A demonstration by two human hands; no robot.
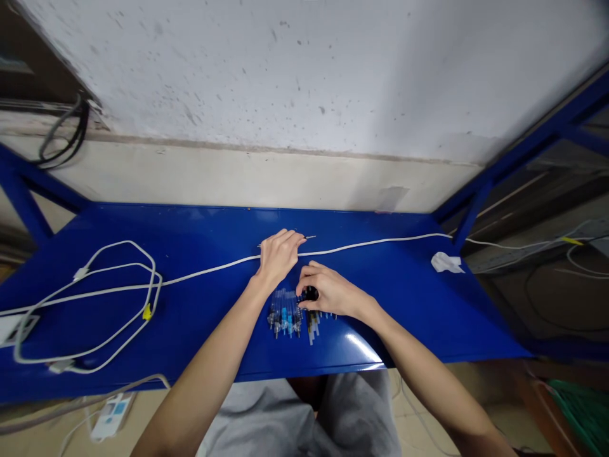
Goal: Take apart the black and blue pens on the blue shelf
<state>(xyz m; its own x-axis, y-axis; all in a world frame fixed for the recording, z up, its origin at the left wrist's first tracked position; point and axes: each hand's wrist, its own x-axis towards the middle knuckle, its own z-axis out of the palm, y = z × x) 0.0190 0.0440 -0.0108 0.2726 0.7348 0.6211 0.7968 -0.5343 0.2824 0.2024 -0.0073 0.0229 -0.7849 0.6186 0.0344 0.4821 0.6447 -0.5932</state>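
The right hand [330, 293] pinches a small black round piece [311, 294] just beside the clear plastic pens [284, 315], which lie lengthwise toward the person, while the left hand [278, 254] rests flat and unclenched over a thin rod [310, 237] farther off.

The blue bench [404, 285] looks like painted sheet metal, smooth and glossy, with glare near its front edge. Across its middle runs a white cable [214, 273] of smooth, matt plastic. At the bench's front edge lie clear tubes [284, 314] of shiny see-through plastic. Just behind them, the black piece [310, 294] in the right hand [333, 295] looks glossy. Near the bench's right end sits a crumpled white wad [446, 262], matt. Behind the bench, the wall [333, 76] is rough, pitted plaster.
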